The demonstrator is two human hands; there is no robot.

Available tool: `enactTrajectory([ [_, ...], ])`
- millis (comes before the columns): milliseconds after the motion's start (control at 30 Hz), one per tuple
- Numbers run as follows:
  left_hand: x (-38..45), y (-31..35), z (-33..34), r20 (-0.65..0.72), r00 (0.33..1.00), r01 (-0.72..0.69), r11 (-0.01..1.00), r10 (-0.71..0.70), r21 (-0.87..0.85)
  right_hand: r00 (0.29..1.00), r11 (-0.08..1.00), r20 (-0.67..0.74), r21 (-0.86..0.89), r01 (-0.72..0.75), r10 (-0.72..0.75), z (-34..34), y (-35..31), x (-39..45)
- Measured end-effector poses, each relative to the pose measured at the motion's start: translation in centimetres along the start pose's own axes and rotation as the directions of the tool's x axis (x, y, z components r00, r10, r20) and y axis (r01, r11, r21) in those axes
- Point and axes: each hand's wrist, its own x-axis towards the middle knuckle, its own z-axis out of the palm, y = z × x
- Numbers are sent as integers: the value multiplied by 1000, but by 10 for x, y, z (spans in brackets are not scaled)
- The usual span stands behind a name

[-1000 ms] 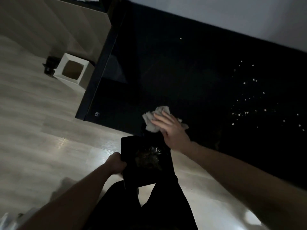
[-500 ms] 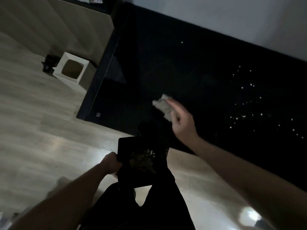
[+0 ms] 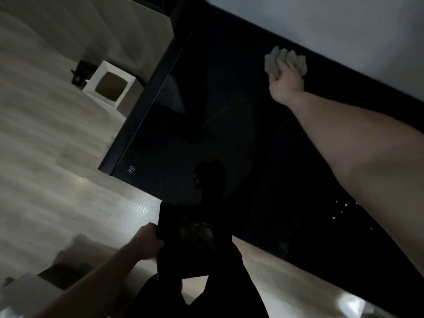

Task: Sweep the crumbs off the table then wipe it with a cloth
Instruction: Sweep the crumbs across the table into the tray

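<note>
On black table, right hand grasping one cloth, left hand gripping one dustpan

The black table surface lies open across its left and centre. The right forearm spans the right side, above scattered crumbs. The wall bounds the far edge. A white bin stands on the floor just beside the table's left end.

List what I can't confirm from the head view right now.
- Crumbs: most hidden behind the right forearm; a few specks show.
- Tray contents: too dark to identify.
- Right hand fingers: buried in the cloth, blurred.
- Table right end: cut off by the edge.
</note>
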Motion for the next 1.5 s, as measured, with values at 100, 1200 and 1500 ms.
enactTrajectory([
  [100,-1,4,3,-8,1000,-6,1000,6,-21,998,998,55,-70,9,-5,12,-3,-8],
  [1200,-45,30,43,70,994,-91,995,88,34,986,788,-136,616,6,99,17,61,-468],
  [1500,-59,63,91,40,992,-122,993,122,4,887,836,-297,526,-157,353,-58,198,-395],
])
